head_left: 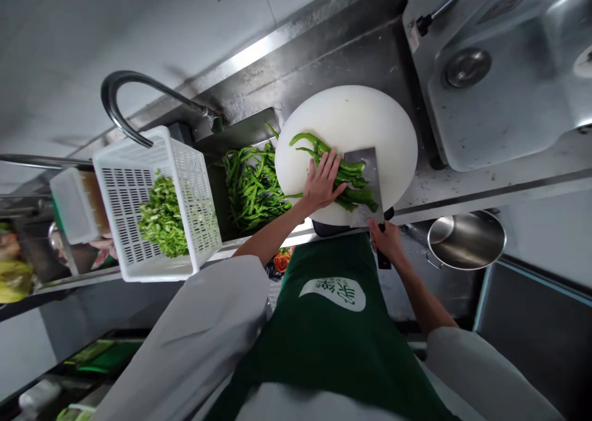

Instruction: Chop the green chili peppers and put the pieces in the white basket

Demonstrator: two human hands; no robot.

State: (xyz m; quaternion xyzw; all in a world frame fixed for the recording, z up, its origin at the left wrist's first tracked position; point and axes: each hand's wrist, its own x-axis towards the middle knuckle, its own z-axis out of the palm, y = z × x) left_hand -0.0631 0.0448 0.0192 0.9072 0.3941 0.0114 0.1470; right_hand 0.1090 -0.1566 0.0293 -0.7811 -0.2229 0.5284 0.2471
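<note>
Several long green peppers (351, 167) lie bunched on a round white cutting board (388, 119). My left hand (321, 183) rests flat over them, its fingers stretched out and pressing from above. In my right hand (387, 241) is the black handle of a cleaver (370, 190), the fingers wrapped round it. The cleaver's wide grey blade lies at the right ends of the peppers, partly under them or against them; I cannot tell which. Left of the board, a heap of whole green peppers (252, 187) fills part of a sink basin.
A white plastic basket (132, 242) with chopped green vegetable (164, 220) stands to the left, under a curved faucet (120, 110). A metal pot (467, 239) is at the lower right. Another steel sink (499, 119) lies at the upper right.
</note>
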